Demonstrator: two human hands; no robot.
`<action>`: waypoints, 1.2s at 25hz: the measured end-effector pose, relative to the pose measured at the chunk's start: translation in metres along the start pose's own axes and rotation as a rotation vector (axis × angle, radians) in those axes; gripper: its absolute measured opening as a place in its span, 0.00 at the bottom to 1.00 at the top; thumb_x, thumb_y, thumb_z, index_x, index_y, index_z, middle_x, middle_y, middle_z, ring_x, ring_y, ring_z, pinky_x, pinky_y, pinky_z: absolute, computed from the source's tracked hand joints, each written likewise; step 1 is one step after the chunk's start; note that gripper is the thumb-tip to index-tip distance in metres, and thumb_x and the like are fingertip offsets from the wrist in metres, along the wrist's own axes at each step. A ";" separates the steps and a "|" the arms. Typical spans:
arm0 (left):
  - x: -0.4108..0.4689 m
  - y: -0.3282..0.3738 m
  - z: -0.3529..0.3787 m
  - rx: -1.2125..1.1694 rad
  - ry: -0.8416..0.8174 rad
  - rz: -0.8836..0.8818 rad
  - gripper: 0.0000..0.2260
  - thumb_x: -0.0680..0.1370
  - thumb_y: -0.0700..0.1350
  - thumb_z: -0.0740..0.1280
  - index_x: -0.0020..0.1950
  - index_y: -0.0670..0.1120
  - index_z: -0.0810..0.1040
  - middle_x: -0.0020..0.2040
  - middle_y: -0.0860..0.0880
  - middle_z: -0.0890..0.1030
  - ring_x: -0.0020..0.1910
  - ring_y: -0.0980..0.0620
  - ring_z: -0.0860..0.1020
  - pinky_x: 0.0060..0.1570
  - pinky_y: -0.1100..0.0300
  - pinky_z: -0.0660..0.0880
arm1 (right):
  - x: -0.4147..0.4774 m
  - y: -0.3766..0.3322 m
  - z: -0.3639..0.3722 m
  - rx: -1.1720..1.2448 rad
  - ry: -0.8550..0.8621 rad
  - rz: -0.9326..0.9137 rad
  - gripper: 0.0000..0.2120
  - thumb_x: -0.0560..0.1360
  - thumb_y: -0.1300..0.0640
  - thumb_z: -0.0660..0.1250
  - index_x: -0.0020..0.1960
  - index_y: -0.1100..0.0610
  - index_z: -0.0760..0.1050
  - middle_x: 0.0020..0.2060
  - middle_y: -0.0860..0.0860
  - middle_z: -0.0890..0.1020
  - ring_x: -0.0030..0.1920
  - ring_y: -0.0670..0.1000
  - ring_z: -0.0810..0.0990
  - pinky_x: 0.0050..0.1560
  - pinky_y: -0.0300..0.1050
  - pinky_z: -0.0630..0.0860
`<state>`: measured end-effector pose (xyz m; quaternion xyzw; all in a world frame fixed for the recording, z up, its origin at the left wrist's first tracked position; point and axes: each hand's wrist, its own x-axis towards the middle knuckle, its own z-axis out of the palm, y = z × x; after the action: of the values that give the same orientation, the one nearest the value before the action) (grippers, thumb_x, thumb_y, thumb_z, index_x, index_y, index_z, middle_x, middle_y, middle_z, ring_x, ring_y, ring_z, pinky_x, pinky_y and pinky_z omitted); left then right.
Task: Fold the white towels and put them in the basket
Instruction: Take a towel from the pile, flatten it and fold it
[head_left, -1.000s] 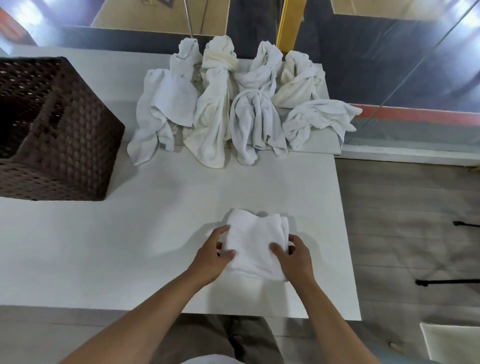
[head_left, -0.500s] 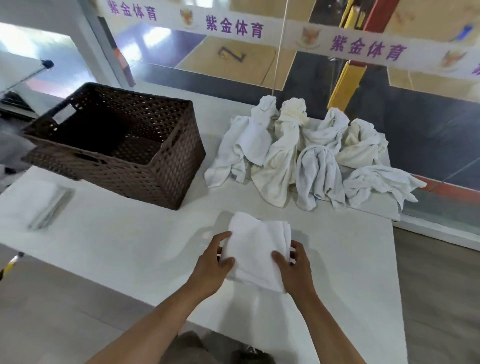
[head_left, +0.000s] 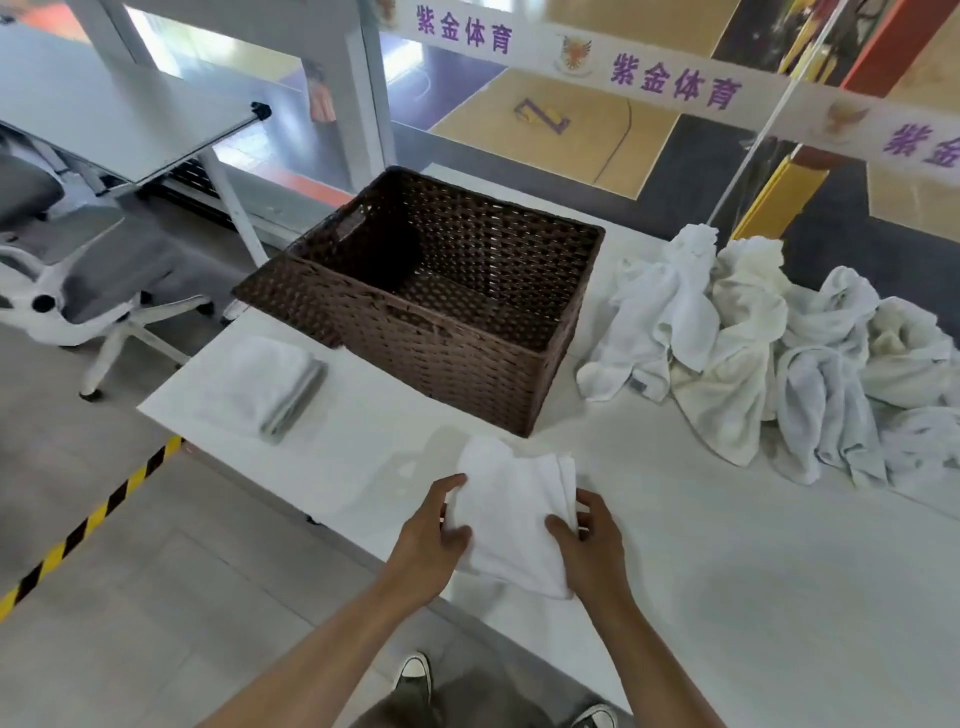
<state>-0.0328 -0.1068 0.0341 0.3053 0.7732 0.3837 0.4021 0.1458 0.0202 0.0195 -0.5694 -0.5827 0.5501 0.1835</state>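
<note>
Folded towel (head_left: 514, 514) gripped from both sides, left hand (head_left: 431, 540) and right hand (head_left: 589, 551) each pinching an edge, thumbs on top. Held at the near edge of the white table (head_left: 753, 597), just in front of the brown basket (head_left: 447, 296). Basket interior bare. Left of the basket, another folded stack (head_left: 270, 384). Right of the basket, a heap of unfolded towels (head_left: 769, 353), touching one another.
</note>
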 end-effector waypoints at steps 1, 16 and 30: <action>0.002 -0.009 -0.017 0.008 0.009 -0.004 0.25 0.79 0.40 0.65 0.70 0.65 0.66 0.47 0.52 0.79 0.42 0.55 0.79 0.41 0.68 0.74 | -0.002 -0.004 0.022 -0.005 -0.010 0.008 0.19 0.75 0.57 0.73 0.61 0.43 0.71 0.51 0.44 0.80 0.49 0.45 0.80 0.42 0.38 0.73; 0.093 -0.066 -0.157 0.235 0.153 -0.111 0.23 0.81 0.39 0.61 0.73 0.59 0.66 0.59 0.51 0.74 0.52 0.50 0.74 0.50 0.60 0.69 | 0.074 -0.056 0.193 -0.109 -0.165 -0.028 0.23 0.75 0.58 0.73 0.66 0.46 0.70 0.58 0.50 0.75 0.56 0.52 0.78 0.45 0.36 0.75; 0.140 -0.126 -0.200 1.119 -0.230 0.128 0.30 0.82 0.41 0.58 0.81 0.55 0.51 0.82 0.48 0.44 0.81 0.42 0.45 0.78 0.50 0.46 | 0.063 -0.027 0.257 -0.873 -0.295 -0.291 0.29 0.82 0.45 0.60 0.81 0.43 0.54 0.81 0.46 0.58 0.81 0.48 0.55 0.77 0.41 0.49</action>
<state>-0.2936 -0.1325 -0.0497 0.5577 0.7897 -0.0961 0.2368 -0.1007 -0.0293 -0.0682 -0.4215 -0.8527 0.2975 -0.0822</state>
